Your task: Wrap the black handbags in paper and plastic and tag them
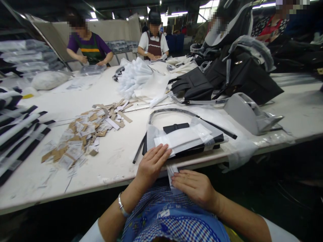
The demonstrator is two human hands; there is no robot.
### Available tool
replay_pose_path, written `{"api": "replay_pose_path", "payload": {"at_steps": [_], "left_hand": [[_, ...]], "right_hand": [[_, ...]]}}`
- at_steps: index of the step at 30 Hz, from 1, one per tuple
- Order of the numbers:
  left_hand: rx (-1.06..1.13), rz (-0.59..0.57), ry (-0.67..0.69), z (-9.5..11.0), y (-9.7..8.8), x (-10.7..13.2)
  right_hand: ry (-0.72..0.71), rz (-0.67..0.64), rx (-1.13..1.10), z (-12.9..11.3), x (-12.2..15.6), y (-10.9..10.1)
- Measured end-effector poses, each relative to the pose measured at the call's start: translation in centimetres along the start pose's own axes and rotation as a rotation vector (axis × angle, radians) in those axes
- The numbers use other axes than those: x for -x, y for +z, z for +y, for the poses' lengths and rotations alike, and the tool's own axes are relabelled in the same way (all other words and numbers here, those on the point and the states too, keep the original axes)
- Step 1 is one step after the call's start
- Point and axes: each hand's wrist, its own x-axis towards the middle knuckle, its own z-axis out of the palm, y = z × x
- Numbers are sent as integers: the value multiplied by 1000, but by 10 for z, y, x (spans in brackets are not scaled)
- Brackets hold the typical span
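Observation:
My left hand (152, 164) lies flat, fingers stretched, on the near end of a folded black strap wrapped in clear plastic with white paper (188, 139) at the table's front edge. Just below that edge my right hand (195, 186) rests over my checked apron, its fingers curled on a small clear packet (171, 172) that hangs off the table edge. A bracelet circles my left wrist.
A heap of brown and white tags (83, 132) lies to the left, bagged black straps (17, 134) at the far left. A grey tape dispenser (248, 114) and black bags (227, 80) are on the right. Two people work at the far end of the white table (113, 158).

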Motion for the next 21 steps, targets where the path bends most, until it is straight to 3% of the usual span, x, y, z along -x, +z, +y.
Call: {"api": "replay_pose_path", "payload": {"at_steps": [5, 10, 15, 21], "left_hand": [[2, -2, -3, 1, 0, 0], [6, -27, -3, 1, -1, 2], [26, -8, -14, 2, -3, 0], [104, 82, -77, 5, -3, -2]], "right_hand": [[-41, -6, 27, 4, -23, -21], [-84, -14, 79, 22, -59, -37], [-9, 10, 87, 45, -83, -33], [169, -24, 36, 61, -87, -16]]}}
